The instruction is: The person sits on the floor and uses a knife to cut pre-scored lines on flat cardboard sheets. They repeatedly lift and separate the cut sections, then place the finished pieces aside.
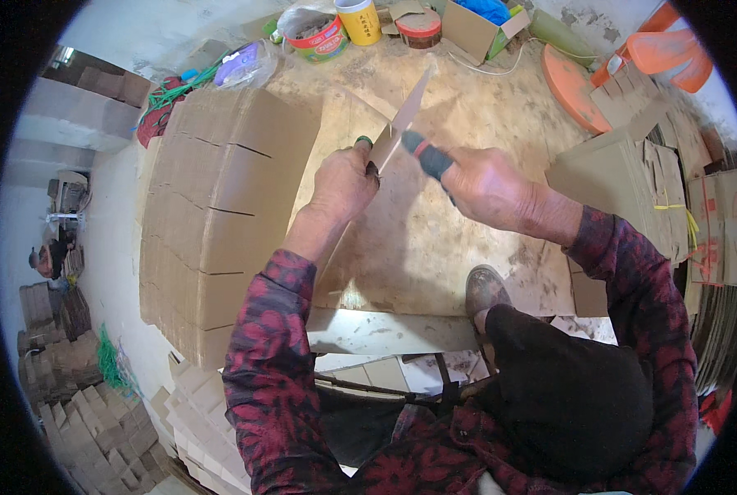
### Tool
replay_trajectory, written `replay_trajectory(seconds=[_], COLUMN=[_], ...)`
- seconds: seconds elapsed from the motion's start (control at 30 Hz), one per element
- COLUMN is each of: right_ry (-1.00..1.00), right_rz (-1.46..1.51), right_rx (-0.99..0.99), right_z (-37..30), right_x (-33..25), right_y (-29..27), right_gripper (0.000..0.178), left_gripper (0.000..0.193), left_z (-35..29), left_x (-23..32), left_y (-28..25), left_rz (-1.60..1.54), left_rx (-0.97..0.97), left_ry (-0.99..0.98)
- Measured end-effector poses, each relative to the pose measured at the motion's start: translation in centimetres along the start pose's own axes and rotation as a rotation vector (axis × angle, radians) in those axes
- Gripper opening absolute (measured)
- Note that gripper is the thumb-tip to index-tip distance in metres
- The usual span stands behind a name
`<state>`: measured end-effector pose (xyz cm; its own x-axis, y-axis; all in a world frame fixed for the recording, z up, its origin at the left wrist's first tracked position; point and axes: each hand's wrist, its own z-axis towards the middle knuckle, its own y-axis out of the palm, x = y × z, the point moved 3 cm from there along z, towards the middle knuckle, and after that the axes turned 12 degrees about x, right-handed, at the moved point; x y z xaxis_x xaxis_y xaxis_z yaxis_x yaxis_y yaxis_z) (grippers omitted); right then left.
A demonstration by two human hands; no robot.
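My left hand (345,183) is closed around the lower end of a thin cardboard strip (401,120), seen nearly edge-on and slanting up to the right. A second, paler cardboard strip (364,101) crosses it and ends at the fingertips of my right hand (488,188), which is closed and slightly blurred. Dark covers wrap fingers on both hands; a red band circles the one on the right. Beside my left arm stands a tall stack of slotted cardboard sheets (211,206), its dark slits facing the worktop.
The wooden worktop (451,264) is stained. At its back stand a red tub (319,41), a yellow bucket (358,21), a round red tin (419,29) and an open carton (480,33). An orange stool (574,87) and cardboard stacks (616,177) flank the right. More cardboard (96,429) covers the lower-left floor.
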<state>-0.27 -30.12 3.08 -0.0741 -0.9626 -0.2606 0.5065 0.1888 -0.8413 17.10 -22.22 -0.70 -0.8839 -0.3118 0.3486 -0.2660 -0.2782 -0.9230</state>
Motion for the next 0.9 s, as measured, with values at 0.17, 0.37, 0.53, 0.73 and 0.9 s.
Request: replay_trajectory(seconds=[0.17, 0.37, 0.53, 0.73, 0.9], right_ry=[0.206, 0.161, -0.035, 0.136, 0.212], right_rz=[-0.058, 0.048, -0.118, -0.145, -0.053], right_rx=[-0.135, 0.243, 0.239, -0.003, -0.076], right_z=[0.3, 1.8, 6.7, 8.0, 7.6], right_x=[2.1, 1.9, 1.3, 3.6, 4.1], right_y=[2.7, -1.1, 1.4, 4.9, 5.4], right_gripper=[0.051, 0.038, 0.018, 0.016, 0.013], left_gripper=[0.02, 0.046, 0.04, 0.019, 0.015], left_z=[0.2, 0.0, -2.9, -4.1, -5.3], left_x=[0.6, -7.2, -19.0, -19.9, -14.3], left_y=[0.0, -3.3, -8.9, -14.1, -8.8], left_rz=[-0.104, 0.122, 0.698, 0.198, -0.09], left_rx=[-0.047, 0.337, 0.482, 0.306, -0.098], left_ry=[0.044, 0.005, 0.012, -0.367, -0.152])
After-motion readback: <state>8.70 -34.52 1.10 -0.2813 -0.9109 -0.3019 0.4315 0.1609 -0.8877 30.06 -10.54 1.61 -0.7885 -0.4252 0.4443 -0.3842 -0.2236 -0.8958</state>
